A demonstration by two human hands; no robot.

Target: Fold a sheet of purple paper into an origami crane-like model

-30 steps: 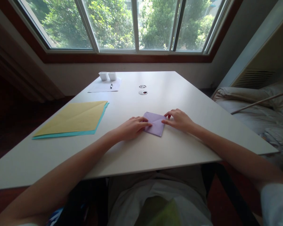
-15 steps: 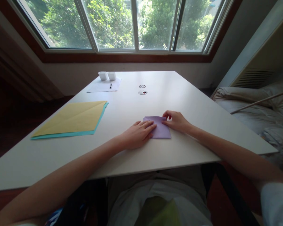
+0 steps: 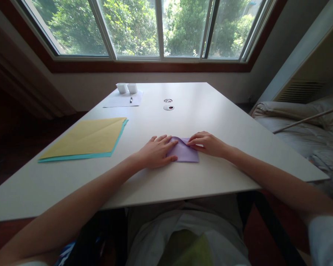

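A small folded purple paper (image 3: pixel 185 153) lies on the white table (image 3: pixel 211 111) in front of me. My left hand (image 3: pixel 154 151) rests flat on the paper's left side, fingers spread, holding it down. My right hand (image 3: pixel 208 143) is at the paper's upper right, with its fingertips pinched on a flap. The paper's top edge curls up between the two hands. Part of the paper is hidden under my left fingers.
A yellow sheet (image 3: pixel 86 137) lies on a teal sheet (image 3: pixel 72 158) to the left. Far back are a white sheet (image 3: pixel 119 102) with a pen (image 3: pixel 131 99), two small white cups (image 3: pixel 127 88) and two round discs (image 3: pixel 168 107). Grey bedding (image 3: pixel 308 125) lies right of the table.
The purple paper was turned from a diamond to a square-on position. My left hand slid onto its left side and spread flat; my right hand moved left, lifting a flap.
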